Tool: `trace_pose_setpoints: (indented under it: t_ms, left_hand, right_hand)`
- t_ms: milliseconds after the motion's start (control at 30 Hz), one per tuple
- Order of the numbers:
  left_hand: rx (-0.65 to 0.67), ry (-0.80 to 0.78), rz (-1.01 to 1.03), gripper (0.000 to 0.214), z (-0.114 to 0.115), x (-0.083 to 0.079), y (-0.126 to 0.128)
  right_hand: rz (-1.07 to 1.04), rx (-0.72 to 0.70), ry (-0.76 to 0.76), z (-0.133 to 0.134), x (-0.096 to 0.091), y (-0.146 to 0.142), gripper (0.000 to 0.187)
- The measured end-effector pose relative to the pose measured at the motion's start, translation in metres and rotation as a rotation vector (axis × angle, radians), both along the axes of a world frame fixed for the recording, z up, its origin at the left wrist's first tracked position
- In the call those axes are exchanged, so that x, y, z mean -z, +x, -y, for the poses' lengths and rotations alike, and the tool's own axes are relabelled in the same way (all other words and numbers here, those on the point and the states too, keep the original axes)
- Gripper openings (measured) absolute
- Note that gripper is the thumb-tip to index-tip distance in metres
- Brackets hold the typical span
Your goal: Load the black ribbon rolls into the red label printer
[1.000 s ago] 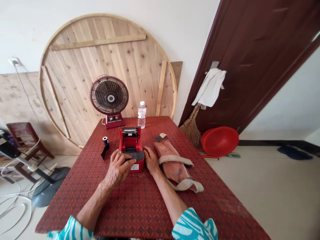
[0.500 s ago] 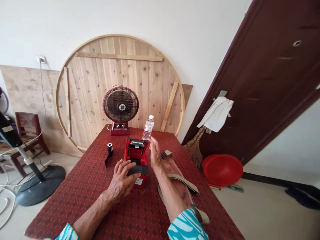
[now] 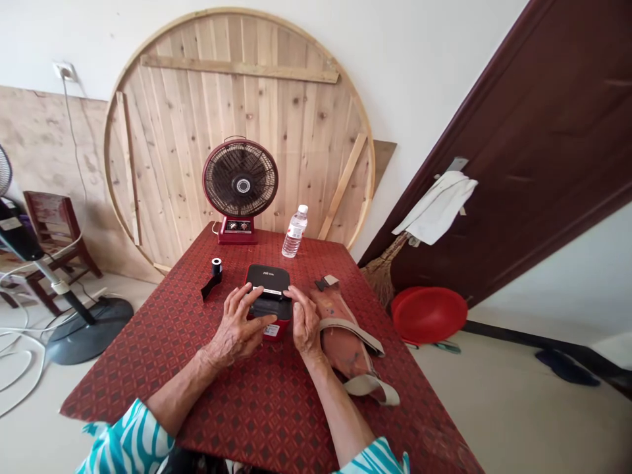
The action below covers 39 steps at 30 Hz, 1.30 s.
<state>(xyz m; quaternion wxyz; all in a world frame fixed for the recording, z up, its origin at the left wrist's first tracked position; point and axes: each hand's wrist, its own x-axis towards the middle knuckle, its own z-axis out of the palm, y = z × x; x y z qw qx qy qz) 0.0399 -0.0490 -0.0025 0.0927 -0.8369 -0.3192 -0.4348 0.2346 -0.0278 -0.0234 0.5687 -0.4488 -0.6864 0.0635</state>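
A small red and black label printer [image 3: 268,272] sits on the table with its black lid down and a white strip showing at its slot. My left hand [image 3: 236,329] grips its left side, with fingertips on top by the slot and the thumb across the front. At the right side, my right hand [image 3: 306,322] holds the printer with bent fingers, the index fingertip at the lid's edge. To the left stands a small black-and-white roll [image 3: 216,266], its black strip trailing over the cloth. A reddish-brown pouch with pale straps [image 3: 340,322] lies just right of my right hand.
Behind the printer are a red table fan [image 3: 241,187] and a clear water bottle [image 3: 295,232]. The table [image 3: 162,355] has a red patterned cover. Beyond it lean a round wooden tabletop [image 3: 296,125] and, at right, a broom by a red basin [image 3: 429,315].
The printer's lid has swung from raised to down. My right hand has come down from beside the raised lid onto the printer's right edge. The camera view has tilted downward.
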Motion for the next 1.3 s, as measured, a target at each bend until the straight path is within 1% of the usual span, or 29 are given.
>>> trace_pose_setpoints:
  t_ms: [67,100,200,300,400,500,600,700,833,900,1000,1067,1200,1300]
  left_hand:
    - [0.020,-0.034,0.016,0.033,-0.002,-0.001,-0.003]
    - [0.009,-0.062,0.035,0.037,-0.004,-0.001,-0.005]
    - [-0.097,-0.142,0.096,0.053,-0.012,0.001,-0.012]
    - [-0.184,-0.194,0.063,0.047,-0.018,0.004,-0.017]
    - [-0.234,-0.198,0.030,0.039,-0.021,0.005,-0.017]
    - [-0.258,-0.170,0.035,0.037,-0.021,0.004,-0.015]
    - [-0.258,-0.154,0.055,0.037,-0.021,0.008,-0.017]
    - [-0.209,-0.179,0.112,0.040,-0.021,0.016,-0.018]
    - [-0.064,-0.295,0.254,0.049,-0.018,0.027,-0.018]
    - [-0.006,-0.350,0.332,0.055,-0.016,0.029,-0.018]
    - [0.041,-0.432,0.443,0.060,-0.015,0.030,-0.018]
    - [0.086,-0.534,0.540,0.060,-0.015,0.030,-0.018]
    - [0.184,-0.799,0.769,0.058,-0.016,0.028,-0.018]
    - [0.238,-0.926,0.922,0.060,-0.020,0.024,-0.018]
  right_hand:
    - [0.062,0.004,0.005,0.000,0.001,0.003,0.039]
    - [0.082,0.006,0.009,0.001,0.001,0.004,0.040]
    - [0.114,0.011,0.022,0.002,0.001,0.005,0.039]
    - [0.128,0.021,0.014,0.003,0.001,0.004,0.040]
    - [0.135,0.040,0.010,0.003,0.003,0.002,0.040]
    - [0.162,0.047,0.049,0.003,0.004,0.001,0.038]
    - [0.195,0.045,0.109,0.002,0.005,0.002,0.036]
    - [0.209,0.023,0.118,0.000,0.005,0.003,0.036]
    - [0.174,0.019,0.076,0.002,0.009,0.000,0.038]
    - [0.133,0.034,0.059,0.003,0.011,-0.003,0.040]
    - [0.079,0.040,0.023,0.005,0.013,-0.007,0.041]
    - [0.035,0.033,-0.002,0.007,0.012,-0.009,0.041]
    - [-0.075,0.037,-0.024,0.010,0.012,-0.014,0.041]
    - [-0.123,0.065,0.001,0.011,0.015,-0.020,0.041]
